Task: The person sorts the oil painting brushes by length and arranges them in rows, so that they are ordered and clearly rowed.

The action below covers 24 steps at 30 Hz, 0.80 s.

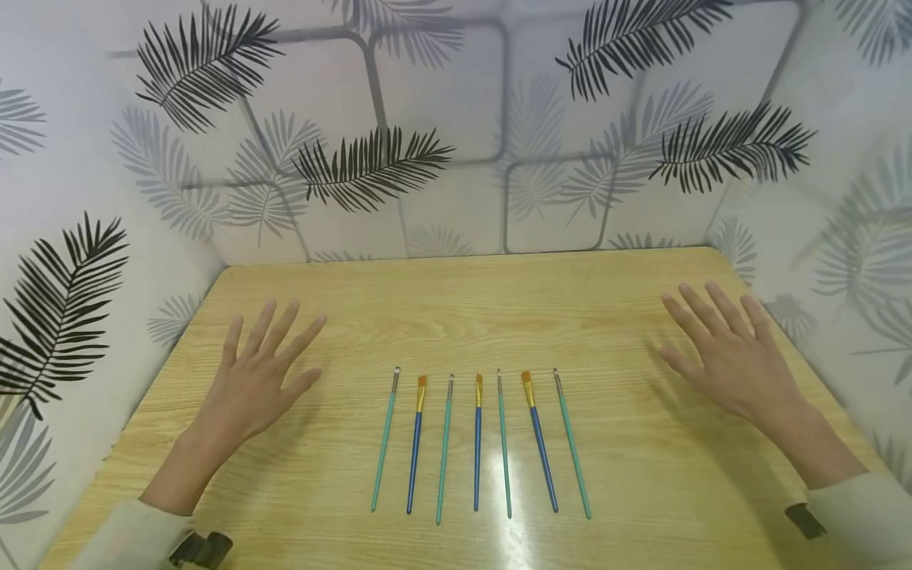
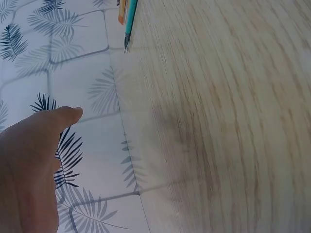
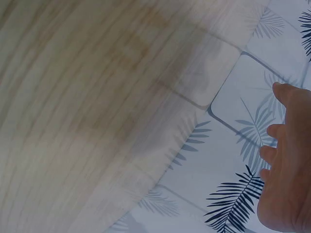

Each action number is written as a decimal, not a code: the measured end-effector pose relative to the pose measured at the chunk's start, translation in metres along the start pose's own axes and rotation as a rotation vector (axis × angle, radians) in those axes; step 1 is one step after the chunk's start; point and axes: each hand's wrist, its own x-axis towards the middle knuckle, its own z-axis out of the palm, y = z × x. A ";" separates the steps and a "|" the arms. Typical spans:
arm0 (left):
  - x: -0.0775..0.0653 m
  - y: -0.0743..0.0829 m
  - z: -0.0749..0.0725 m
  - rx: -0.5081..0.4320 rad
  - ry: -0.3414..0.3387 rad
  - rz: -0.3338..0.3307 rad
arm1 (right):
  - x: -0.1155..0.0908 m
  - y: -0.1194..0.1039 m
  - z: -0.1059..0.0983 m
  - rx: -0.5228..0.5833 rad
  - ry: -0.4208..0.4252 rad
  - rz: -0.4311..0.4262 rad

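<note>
Several paintbrushes lie in a spread row on the table, bristles toward the back. Thin teal brushes, such as the leftmost teal paintbrush and the rightmost teal paintbrush, alternate with blue ones that have gold ferrules and orange bristles, like the middle blue paintbrush. To the left of the row my left hand is held over the table with fingers spread, holding nothing. My right hand is likewise spread and bare, well to the right of the row. In the left wrist view a teal paintbrush shows at the top.
The wood-grain table has rounded back corners. Walls with a leaf pattern stand behind it and along both sides. Dark straps sit at the sleeve cuffs.
</note>
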 end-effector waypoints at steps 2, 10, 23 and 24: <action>0.000 0.001 0.001 -0.014 -0.016 -0.003 | 0.000 -0.001 0.000 0.013 -0.010 0.002; -0.001 0.007 0.001 -0.063 -0.084 -0.020 | -0.003 -0.005 0.001 0.068 -0.077 0.012; 0.001 0.018 -0.005 -0.236 -0.205 -0.071 | -0.007 -0.008 0.006 0.188 -0.174 0.048; 0.001 0.019 -0.005 -0.251 -0.211 -0.073 | -0.007 -0.008 0.007 0.193 -0.172 0.041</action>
